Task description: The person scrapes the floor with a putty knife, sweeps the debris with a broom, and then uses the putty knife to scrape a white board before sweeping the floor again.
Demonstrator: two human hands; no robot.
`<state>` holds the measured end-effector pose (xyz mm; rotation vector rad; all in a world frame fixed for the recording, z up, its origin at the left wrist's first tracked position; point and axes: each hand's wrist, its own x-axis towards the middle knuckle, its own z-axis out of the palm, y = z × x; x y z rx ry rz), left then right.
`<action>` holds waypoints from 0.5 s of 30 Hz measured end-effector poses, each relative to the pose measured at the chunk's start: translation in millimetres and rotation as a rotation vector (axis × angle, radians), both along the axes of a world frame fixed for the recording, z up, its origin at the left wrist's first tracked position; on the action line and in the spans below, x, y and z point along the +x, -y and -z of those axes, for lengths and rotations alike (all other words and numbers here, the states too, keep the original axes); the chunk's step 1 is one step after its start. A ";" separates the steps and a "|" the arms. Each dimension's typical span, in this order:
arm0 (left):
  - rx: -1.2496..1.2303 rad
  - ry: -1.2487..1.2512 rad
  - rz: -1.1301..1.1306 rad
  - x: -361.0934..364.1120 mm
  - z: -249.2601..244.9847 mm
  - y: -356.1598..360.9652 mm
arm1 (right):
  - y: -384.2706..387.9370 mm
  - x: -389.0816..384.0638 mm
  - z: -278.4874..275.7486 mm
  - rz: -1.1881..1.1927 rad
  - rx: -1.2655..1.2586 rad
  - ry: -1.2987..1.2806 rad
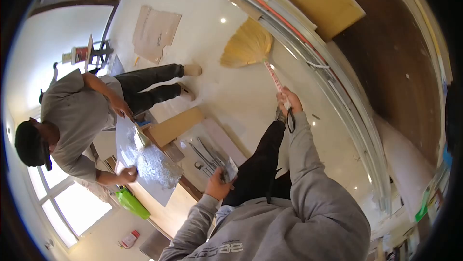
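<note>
A person in a grey sweatshirt (289,217) has the right grip (290,101) wrapped around the handle of a straw broom (248,45). Its fanned bristles spread out beyond that hand, seemingly against the pale floor (193,24), near a bundle of long strips (298,48). A dark loop (291,122) hangs by the fingers. The left grip (220,185) is curled near metal tools (208,157); whether it holds anything, I cannot tell. Sweeping seems the step in hand; the next move likely calls for a firm hold and low bristles. A co-worker (79,116) handles a shiny sheet (156,171).
</note>
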<state>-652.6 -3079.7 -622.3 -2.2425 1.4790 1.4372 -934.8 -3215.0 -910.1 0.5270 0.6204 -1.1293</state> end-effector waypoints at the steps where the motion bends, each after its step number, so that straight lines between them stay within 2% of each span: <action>1: 0.042 -0.016 -0.049 -6.3 -10.5 4.3 | -32.4 -5.5 -5.5 0.084 0.066 0.036; 5: -0.045 -0.081 0.032 -0.5 -20.6 -20.2 | -170.5 -39.5 -20.4 0.218 0.108 0.117; 7: -0.137 0.008 0.190 -0.4 -25.1 -40.0 | -245.6 -59.3 -36.3 0.311 0.269 0.129; 8: -0.140 -0.005 0.216 -9.1 -33.9 -48.7 | -287.9 -73.0 -33.8 0.338 0.263 0.121; 10: -0.162 -0.003 0.240 -27.5 -51.8 -66.7 | -371.0 -94.2 -22.3 0.547 0.065 0.798; 11: -0.159 -0.011 0.275 -31.7 -54.6 -77.5 | -402.0 -103.5 -42.0 0.582 0.053 0.794; 13: -0.215 -0.104 0.286 -38.6 -50.3 -96.6 | -471.1 -121.9 -82.9 0.804 0.062 0.958; 15: -0.206 -0.130 0.361 -51.7 -49.0 -113.2 | -543.8 -132.4 -80.0 0.901 0.014 1.007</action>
